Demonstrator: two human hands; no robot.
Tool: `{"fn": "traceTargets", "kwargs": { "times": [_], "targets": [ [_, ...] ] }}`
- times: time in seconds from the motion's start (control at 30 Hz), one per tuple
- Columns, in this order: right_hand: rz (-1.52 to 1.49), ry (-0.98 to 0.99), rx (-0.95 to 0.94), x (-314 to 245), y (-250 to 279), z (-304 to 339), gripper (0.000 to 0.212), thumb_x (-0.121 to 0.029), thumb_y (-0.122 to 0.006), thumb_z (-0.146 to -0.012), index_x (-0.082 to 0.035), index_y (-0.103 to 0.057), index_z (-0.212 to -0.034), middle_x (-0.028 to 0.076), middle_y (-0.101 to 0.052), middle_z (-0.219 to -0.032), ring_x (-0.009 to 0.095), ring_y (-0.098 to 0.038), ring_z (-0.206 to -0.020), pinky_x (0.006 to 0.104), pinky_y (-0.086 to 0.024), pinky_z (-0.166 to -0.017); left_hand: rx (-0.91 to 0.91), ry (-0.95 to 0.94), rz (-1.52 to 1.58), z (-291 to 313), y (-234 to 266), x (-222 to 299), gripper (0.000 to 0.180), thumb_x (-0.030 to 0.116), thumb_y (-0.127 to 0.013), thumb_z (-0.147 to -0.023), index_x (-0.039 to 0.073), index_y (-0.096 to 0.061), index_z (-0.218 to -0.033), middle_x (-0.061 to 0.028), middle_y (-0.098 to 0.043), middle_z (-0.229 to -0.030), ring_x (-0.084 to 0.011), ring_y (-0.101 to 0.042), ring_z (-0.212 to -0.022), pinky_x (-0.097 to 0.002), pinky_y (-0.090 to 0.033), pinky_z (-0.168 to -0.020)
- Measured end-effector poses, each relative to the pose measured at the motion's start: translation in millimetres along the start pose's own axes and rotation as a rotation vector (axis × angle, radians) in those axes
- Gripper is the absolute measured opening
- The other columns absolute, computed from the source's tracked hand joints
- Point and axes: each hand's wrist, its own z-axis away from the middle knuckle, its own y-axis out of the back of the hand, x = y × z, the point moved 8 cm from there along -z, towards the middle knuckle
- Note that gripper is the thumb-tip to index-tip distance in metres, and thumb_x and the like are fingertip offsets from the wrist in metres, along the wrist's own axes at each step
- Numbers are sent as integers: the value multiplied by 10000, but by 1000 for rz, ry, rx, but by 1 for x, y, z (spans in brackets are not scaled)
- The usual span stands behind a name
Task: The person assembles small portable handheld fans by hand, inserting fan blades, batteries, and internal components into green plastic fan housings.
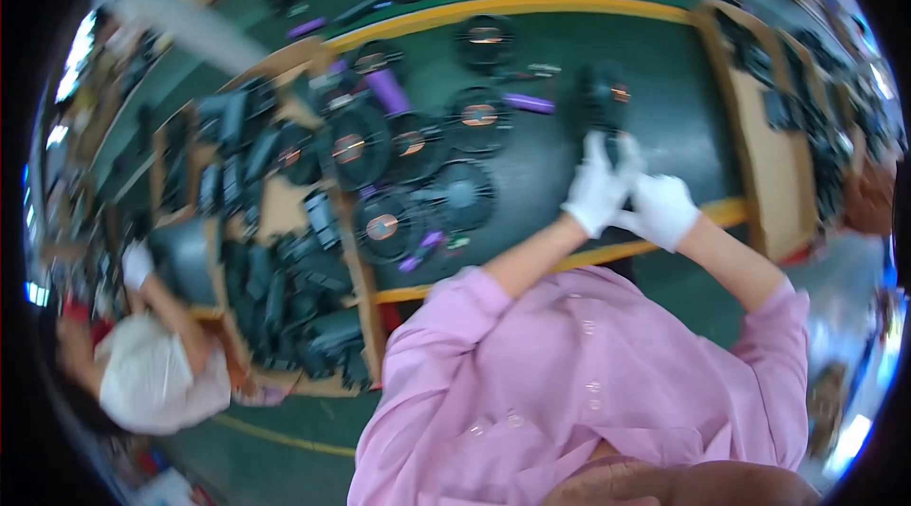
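Note:
In white gloves, both my hands work at a dark part with a round head and a narrow handle [604, 103], whose round end points away from me. A small copper-coloured patch shows on its head. My left hand [596, 187] is closed around the handle's near end. Close against it, my right hand [662, 210] has its fingers bent and pressed together by the left fingers. Whether anything small sits in the right fingers is hidden. To the left lie several similar round black parts [479, 117] with copper-coloured centres, and a purple cylinder [529, 103].
The green-black bench [541, 164] has yellow edges [531, 3]. At left, cardboard boxes [365, 316] hold many black parts [275, 288]. Another cardboard box [773, 174] of dark parts stands at right. A co-worker's gloved hand [138, 265] is at far left.

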Motion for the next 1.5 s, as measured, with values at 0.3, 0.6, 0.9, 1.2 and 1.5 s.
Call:
{"fn": "traceTargets", "kwargs": {
  "times": [0.3,0.6,0.9,1.2,1.5],
  "targets": [
    [-733,-5,375,6,9,-5,998,-71,-716,-716,-38,-101,-1502,187,-640,-1127,139,-621,-675,298,-512,-621,-27,-155,639,-5,22,33,280,143,-649,-870,20,-559,-1105,-39,-628,-956,-118,-582,-901,-283,-475,-837],
    [-1042,-191,162,11,1,-17,294,-159,-677,-790,34,-595,-996,56,-648,-731,102,-611,-618,242,-480,-545,-236,-190,657,-3,20,48,300,74,-656,-811,7,-598,-1098,-79,-653,-999,-161,-600,-950,-325,-473,-866],
    [-731,-47,429,14,6,-14,546,-393,-678,-775,24,-580,-1114,264,-652,-894,429,-637,-856,460,-510,-767,-135,-159,546,-4,22,39,261,87,-655,-832,20,-582,-1074,-109,-675,-969,-196,-626,-933,-347,-485,-880],
    [-935,-20,435,21,12,-13,368,-274,-682,-799,12,-624,-1023,133,-679,-838,201,-652,-698,320,-519,-683,-292,-148,712,-9,14,43,439,209,-681,-866,39,-476,-1214,-165,-625,-1077,-285,-607,-1021,-407,-515,-874],
    [-1260,-168,36,23,-13,-22,236,-232,-651,-789,-19,-632,-890,21,-630,-705,70,-516,-506,216,-412,-470,-144,-235,321,-8,21,48,360,128,-565,-870,-6,-480,-1193,-142,-651,-1042,-133,-594,-674,-241,-491,-578]
  ]
}}
